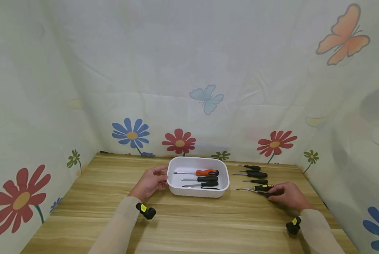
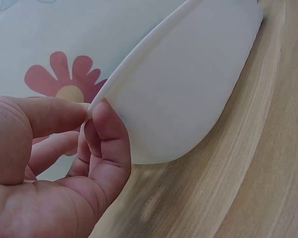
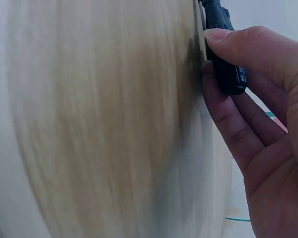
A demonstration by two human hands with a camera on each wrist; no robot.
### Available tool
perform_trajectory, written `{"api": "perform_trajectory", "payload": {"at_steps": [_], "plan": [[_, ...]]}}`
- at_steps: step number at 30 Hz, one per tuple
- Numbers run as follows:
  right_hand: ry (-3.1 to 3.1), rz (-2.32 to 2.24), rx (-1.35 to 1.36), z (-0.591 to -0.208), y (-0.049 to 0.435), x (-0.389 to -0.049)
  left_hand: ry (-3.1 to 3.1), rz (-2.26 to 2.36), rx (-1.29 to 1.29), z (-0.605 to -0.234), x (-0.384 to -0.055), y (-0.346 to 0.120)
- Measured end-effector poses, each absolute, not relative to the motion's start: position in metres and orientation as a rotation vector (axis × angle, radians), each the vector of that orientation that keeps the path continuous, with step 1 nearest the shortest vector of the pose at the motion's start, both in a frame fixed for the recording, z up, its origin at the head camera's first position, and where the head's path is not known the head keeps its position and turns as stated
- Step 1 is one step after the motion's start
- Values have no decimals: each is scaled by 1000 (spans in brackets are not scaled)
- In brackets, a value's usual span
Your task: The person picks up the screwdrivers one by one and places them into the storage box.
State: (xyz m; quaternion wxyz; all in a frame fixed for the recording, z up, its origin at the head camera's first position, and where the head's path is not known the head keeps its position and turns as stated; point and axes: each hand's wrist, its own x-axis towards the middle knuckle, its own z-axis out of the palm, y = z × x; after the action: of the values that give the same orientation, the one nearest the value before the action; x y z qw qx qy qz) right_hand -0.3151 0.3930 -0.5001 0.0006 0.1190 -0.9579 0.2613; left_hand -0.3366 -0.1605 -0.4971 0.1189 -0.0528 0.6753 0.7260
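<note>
Pinching a black-handled screwdriver, the right hand is opposite the left hand, which grips the white tray.

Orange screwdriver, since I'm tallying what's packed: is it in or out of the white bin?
In. The head view shows the orange screwdriver lying inside the white bin, within its rim.

The place looks like a small, screened-off spot for filming. Pale sheeting, visibly creased, encloses a wood-grain table at the back and both sides, printed with bright flowers and butterflies. Wrist cameras suggest recording. Screwdrivers hint at a workshop, but whether home, lab or workshop lies beyond cannot be told.
</note>
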Motion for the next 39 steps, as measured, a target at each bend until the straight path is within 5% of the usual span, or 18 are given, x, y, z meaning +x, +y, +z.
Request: {"api": "perform_trajectory", "payload": {"at_steps": [39], "plan": [[-2929,994,341,-466,375,-302,1949,2139,-187,-495,-335,-160]]}}
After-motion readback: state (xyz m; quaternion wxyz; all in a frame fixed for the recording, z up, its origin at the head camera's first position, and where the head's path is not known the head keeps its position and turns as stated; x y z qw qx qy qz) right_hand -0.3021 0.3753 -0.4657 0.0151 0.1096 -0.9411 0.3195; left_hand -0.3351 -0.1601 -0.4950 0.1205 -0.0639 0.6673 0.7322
